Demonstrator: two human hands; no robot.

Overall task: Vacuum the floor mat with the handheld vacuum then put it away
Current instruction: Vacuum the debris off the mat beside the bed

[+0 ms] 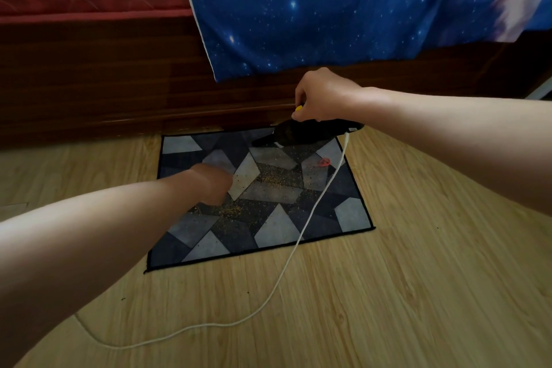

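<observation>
A floor mat with a grey and dark blue geometric pattern lies on the wooden floor, strewn with small yellowish crumbs across its middle. My right hand grips the handle of a black handheld vacuum, whose nozzle points left and down over the mat's far edge. A yellow part shows by my thumb. My left hand hovers over the mat's left half; it is blurred and its fingers are bent out of sight.
The vacuum's white cord trails across the mat's right side and loops over the wood floor toward me. A dark wooden bed frame borders the mat's far edge, with a blue starry sheet hanging over it. A red mark sits on the mat.
</observation>
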